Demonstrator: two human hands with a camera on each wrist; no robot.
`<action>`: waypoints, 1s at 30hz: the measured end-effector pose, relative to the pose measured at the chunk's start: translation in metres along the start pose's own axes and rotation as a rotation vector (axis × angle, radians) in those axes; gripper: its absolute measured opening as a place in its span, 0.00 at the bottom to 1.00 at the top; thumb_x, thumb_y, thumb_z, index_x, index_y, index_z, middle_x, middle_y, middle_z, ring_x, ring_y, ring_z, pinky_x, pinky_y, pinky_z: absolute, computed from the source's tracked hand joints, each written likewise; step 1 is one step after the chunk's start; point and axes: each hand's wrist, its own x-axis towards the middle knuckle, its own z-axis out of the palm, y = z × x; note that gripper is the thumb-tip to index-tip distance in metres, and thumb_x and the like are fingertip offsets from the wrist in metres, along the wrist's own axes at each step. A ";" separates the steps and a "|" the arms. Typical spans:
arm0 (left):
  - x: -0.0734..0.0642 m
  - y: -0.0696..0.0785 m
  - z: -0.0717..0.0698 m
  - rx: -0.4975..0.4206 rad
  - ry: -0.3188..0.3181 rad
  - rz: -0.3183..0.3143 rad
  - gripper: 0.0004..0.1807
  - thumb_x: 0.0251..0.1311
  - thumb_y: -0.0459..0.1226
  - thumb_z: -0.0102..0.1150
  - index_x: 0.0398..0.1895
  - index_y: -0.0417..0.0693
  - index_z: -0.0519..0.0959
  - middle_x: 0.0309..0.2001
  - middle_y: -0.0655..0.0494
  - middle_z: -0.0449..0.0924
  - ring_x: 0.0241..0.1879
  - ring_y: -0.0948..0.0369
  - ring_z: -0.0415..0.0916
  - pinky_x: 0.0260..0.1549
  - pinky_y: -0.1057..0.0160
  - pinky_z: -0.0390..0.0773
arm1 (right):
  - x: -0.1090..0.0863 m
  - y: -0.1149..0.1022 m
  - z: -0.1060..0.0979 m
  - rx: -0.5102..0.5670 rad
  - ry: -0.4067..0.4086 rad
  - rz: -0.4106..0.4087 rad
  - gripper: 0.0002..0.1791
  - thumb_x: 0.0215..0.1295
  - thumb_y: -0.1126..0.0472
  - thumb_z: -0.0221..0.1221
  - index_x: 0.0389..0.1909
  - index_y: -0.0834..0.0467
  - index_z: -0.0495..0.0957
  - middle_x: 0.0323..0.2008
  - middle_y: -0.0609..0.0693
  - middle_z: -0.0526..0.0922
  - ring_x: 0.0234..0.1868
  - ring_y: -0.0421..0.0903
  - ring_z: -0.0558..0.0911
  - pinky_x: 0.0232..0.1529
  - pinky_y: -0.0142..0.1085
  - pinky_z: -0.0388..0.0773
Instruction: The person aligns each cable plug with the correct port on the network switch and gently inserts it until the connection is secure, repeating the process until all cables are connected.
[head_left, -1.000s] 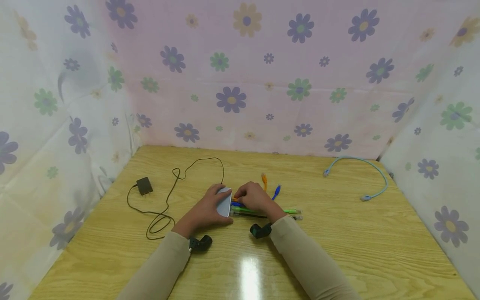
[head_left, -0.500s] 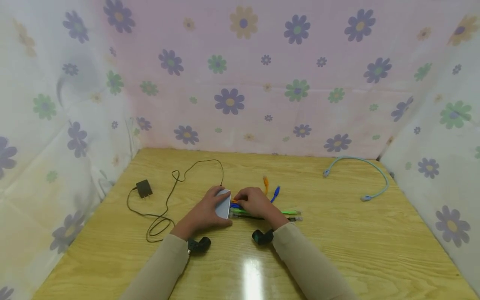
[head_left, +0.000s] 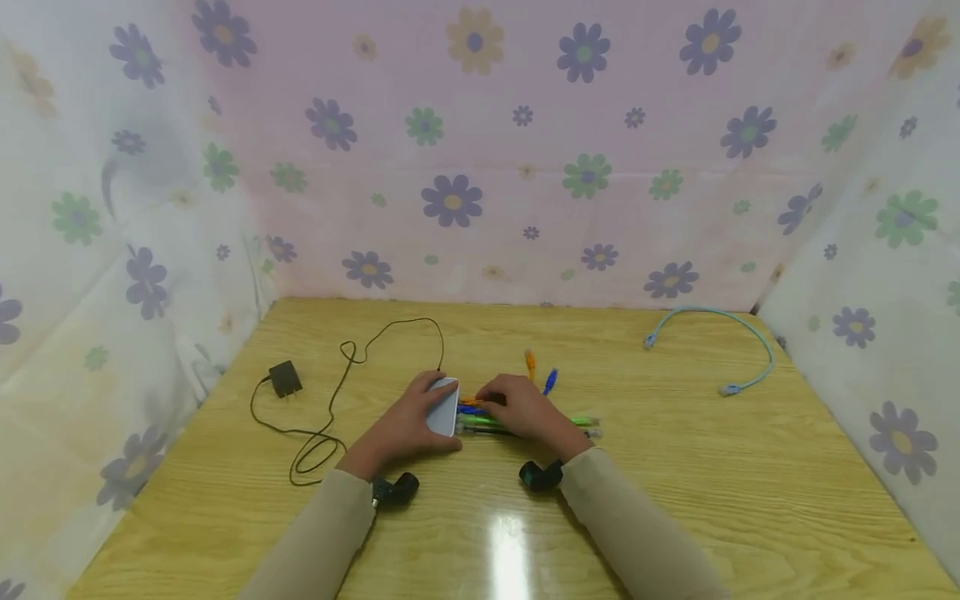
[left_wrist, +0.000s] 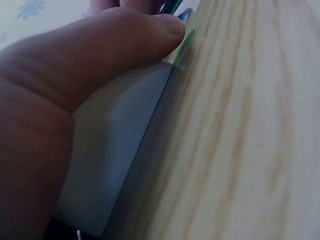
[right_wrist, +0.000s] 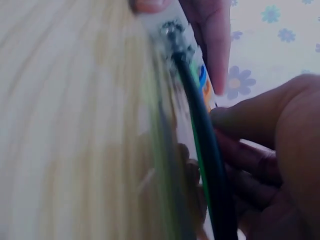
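In the head view my left hand (head_left: 408, 425) grips a flat white network switch (head_left: 443, 408), thumb and fingers spread to opposite edges. The left wrist view shows the thumb across the switch's corner. Just right of it, my right hand (head_left: 521, 404) pinches an orange network cable (head_left: 472, 402) a little behind its plug; the fingertips are partly hidden. Blue (head_left: 471, 410), green (head_left: 584, 422) and black (head_left: 480, 431) network cables run from the switch's right side under or beside this hand. In the right wrist view the black cable (right_wrist: 205, 135) ends in a clear plug at the switch.
A black power adapter (head_left: 285, 379) lies at the left, its thin looping cord (head_left: 330, 408) leading to the switch's back. One light-blue network cable (head_left: 765, 342) curves at the far right. Dark camera mounts (head_left: 396, 490) hang at both wrists. Flowered cloth (head_left: 525, 150) walls the wooden table.
My right hand has drawn slightly right, away from the switch, showing more of the orange and blue cables by the ports. The left hand stays on the switch.
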 end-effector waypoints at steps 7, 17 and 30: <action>0.002 -0.004 0.001 -0.015 0.000 -0.004 0.53 0.41 0.59 0.74 0.74 0.62 0.61 0.75 0.54 0.49 0.61 0.50 0.64 0.46 0.56 0.73 | -0.020 0.015 -0.014 -0.059 0.051 -0.093 0.11 0.71 0.60 0.55 0.49 0.53 0.83 0.47 0.46 0.83 0.46 0.42 0.82 0.47 0.39 0.78; 0.002 -0.007 0.003 -0.020 0.005 0.001 0.54 0.41 0.59 0.74 0.74 0.62 0.61 0.75 0.54 0.49 0.61 0.49 0.64 0.44 0.56 0.74 | -0.032 0.027 -0.031 -0.111 0.094 -0.120 0.12 0.70 0.63 0.56 0.50 0.56 0.82 0.50 0.49 0.83 0.45 0.46 0.83 0.45 0.41 0.79; 0.002 -0.009 0.005 -0.025 0.009 0.007 0.54 0.40 0.59 0.74 0.74 0.62 0.61 0.75 0.54 0.48 0.61 0.49 0.64 0.45 0.56 0.74 | -0.053 0.044 -0.050 -0.026 0.179 -0.060 0.11 0.67 0.64 0.58 0.48 0.55 0.83 0.51 0.49 0.82 0.53 0.52 0.80 0.52 0.49 0.77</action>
